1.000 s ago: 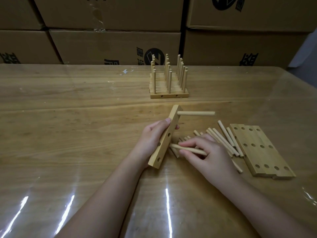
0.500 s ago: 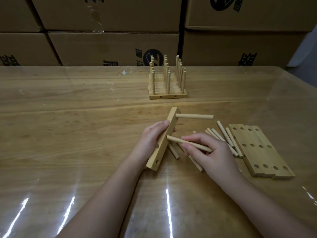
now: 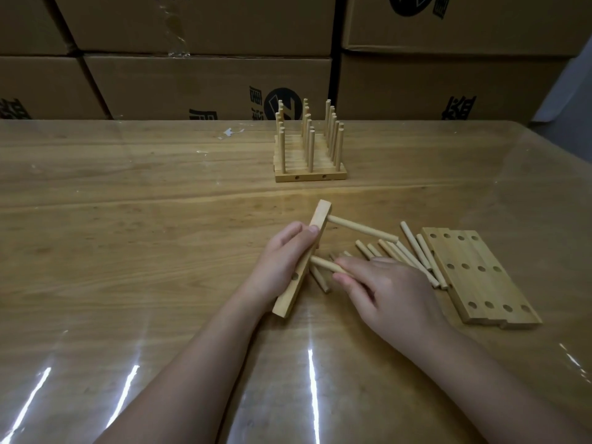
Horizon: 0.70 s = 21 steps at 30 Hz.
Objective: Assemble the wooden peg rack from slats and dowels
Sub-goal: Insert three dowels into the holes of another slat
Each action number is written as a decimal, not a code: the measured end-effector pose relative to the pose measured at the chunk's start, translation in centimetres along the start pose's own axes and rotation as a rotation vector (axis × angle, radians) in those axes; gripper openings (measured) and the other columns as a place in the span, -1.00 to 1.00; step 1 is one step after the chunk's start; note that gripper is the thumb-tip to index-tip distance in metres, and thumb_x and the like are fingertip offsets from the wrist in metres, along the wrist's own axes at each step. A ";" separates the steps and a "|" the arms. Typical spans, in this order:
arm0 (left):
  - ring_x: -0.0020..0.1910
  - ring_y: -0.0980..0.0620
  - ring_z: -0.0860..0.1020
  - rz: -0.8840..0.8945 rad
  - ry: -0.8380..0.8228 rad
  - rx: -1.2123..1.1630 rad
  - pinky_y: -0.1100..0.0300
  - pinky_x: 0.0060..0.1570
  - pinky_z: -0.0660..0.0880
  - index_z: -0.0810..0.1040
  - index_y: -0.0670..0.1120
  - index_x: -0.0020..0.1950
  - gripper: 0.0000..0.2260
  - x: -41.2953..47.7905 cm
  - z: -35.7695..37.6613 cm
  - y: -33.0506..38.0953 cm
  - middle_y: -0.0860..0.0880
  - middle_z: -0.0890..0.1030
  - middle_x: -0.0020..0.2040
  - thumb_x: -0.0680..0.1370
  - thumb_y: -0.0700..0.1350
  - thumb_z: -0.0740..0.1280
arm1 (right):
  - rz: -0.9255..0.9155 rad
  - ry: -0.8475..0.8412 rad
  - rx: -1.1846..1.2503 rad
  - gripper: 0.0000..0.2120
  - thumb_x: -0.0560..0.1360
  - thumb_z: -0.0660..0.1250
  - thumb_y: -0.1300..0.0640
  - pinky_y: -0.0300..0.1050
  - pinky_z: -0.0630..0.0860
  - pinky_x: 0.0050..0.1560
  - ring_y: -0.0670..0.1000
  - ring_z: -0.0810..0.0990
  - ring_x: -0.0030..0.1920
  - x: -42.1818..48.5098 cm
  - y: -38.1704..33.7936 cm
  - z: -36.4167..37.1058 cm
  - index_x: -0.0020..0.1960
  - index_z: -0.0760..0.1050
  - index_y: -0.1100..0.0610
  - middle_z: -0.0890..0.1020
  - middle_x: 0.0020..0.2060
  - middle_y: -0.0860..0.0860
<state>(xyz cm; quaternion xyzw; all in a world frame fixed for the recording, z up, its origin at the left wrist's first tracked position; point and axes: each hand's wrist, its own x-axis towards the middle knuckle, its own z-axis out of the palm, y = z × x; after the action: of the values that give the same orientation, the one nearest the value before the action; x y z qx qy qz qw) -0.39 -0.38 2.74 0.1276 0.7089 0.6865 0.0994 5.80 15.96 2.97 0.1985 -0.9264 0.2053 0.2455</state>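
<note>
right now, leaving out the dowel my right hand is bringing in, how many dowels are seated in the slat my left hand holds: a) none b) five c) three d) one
d: a single dowel sticks out of the upper end of the slat that the left hand grips, while the right hand pinches a second dowel with its tip at the slat's middle.

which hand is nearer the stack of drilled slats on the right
Right. The right hand sits just left of the slat stack, pinching a dowel; the left hand is farther left, gripping a single slat.
</note>
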 end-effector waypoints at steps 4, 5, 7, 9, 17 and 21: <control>-0.39 0.12 0.39 -0.002 0.029 -0.001 0.35 -0.38 0.34 0.49 -0.09 -0.22 -0.76 0.0 0.1 -0.1 0.01 0.40 -0.39 0.60 -0.03 0.20 | 0.048 -0.040 0.109 -0.71 0.52 0.16 -0.05 -0.02 0.52 -0.41 -0.03 0.60 -0.34 -0.1 0.0 0.2 -0.02 0.61 0.05 0.65 -0.33 -0.02; -0.38 0.11 0.39 0.000 0.028 0.019 0.35 -0.37 0.33 0.49 -0.09 -0.22 -0.75 0.0 0.1 -0.1 0.00 0.40 -0.38 0.61 -0.03 0.20 | 0.067 -0.052 0.141 -0.72 0.52 0.17 -0.05 -0.02 0.51 -0.40 -0.03 0.59 -0.35 -0.2 0.0 0.3 -0.03 0.61 0.05 0.64 -0.35 -0.02; -0.35 0.09 0.38 0.012 0.013 0.049 0.35 -0.36 0.33 0.49 -0.11 -0.20 -0.75 0.0 0.1 -0.1 -0.02 0.39 -0.36 0.61 -0.03 0.19 | 0.099 -0.063 0.211 -0.76 0.52 0.20 -0.02 -0.02 0.47 -0.40 -0.07 0.55 -0.39 -0.3 0.0 0.4 -0.05 0.61 0.05 0.61 -0.40 -0.03; -0.34 0.09 0.39 0.017 -0.002 0.060 0.35 -0.35 0.34 0.49 -0.13 -0.18 -0.75 -0.1 0.1 -0.2 -0.02 0.40 -0.35 0.61 -0.02 0.19 | 0.140 -0.078 0.285 -0.78 0.52 0.22 -0.01 -0.02 0.45 -0.37 -0.08 0.54 -0.39 -0.3 0.1 0.4 -0.06 0.61 0.03 0.59 -0.41 -0.03; -0.36 0.14 0.40 0.069 -0.016 0.095 0.33 -0.32 0.35 0.48 -0.08 -0.23 -0.73 -0.3 0.2 -0.2 0.07 0.41 -0.38 0.49 0.10 0.19 | 0.424 -0.182 0.632 -0.86 0.50 0.28 0.03 -0.02 0.52 -0.07 -0.09 0.61 -0.19 -0.3 -0.1 0.4 -0.10 0.63 -0.05 0.66 -0.25 -0.03; -0.32 0.11 0.39 0.103 0.003 0.117 0.28 -0.29 0.35 0.50 -0.19 -0.15 -0.66 -0.3 0.4 -0.4 0.01 0.41 -0.34 0.50 0.10 0.18 | 0.459 -0.221 0.705 -0.84 0.50 0.29 0.08 -0.22 0.48 -0.04 -0.16 0.59 -0.15 0.0 -0.2 0.1 -0.14 0.64 -0.01 0.66 -0.22 -0.08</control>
<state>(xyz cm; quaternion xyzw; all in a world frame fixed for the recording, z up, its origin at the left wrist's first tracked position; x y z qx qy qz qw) -0.01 -0.15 2.34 0.1684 0.7404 0.6483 0.0555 5.89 15.75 2.95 0.0797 -0.8404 0.5359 0.0102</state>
